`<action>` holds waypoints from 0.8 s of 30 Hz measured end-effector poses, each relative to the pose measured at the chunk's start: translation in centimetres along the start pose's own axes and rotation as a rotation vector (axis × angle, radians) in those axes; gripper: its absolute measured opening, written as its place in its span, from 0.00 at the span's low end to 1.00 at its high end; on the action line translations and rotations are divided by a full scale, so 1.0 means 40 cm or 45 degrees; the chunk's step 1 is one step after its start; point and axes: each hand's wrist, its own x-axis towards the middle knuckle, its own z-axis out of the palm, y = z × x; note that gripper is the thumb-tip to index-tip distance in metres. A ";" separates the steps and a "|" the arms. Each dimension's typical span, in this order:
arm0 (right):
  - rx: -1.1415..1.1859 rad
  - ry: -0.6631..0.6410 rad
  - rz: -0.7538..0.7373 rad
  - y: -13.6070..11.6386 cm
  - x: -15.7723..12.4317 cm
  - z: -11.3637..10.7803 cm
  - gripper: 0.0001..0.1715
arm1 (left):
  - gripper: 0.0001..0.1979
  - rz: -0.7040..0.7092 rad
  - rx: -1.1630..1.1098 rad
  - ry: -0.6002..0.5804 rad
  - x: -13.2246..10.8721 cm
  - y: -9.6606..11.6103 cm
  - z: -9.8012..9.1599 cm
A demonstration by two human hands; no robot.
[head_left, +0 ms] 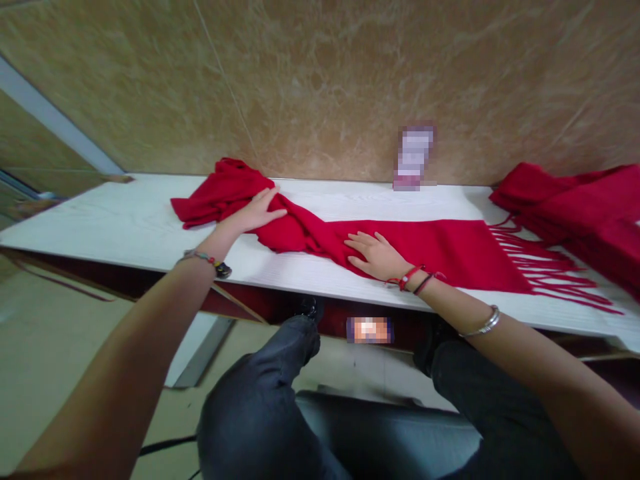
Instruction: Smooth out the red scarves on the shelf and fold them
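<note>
- And here we are at the worktop, the red scarf lying across its middle, nearer the front edge at the fringed end!
- Left hand: palm down on the bunched part, fingers stretched out, thumb apart, no clenched grip.
- Right hand: flat on the smooth stretch, fingers fanned, pressing rather than pinching.
- So that's 2 hands on 1 scarf, with a twisted, rumpled length right between them!
- The step looks like smoothing, and here's how I'd play it: right palm as the anchor, firm enough that the flat half doesn't slide.
- Left hand's job, in my judgement: untwist first, then sweep toward the worktop's left end; stroking over a twist would only press creases in.
- Light, even pressure, please; this soft cloth will probably drag and ruck if pushed hard.
- Keep the sides parallel to the front edge, and mind any overhang there!
- Now the line of it: the long axis runs along the worktop's length, roughly with the front edge.
- The fringe points to the right end, strands reaching toward the red pile there.
- The opposite end, all crumpled, veers off toward the back left corner!
</note>
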 end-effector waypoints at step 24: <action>0.026 0.042 0.011 0.003 0.003 0.004 0.27 | 0.28 -0.288 0.190 0.413 -0.069 -0.114 -0.062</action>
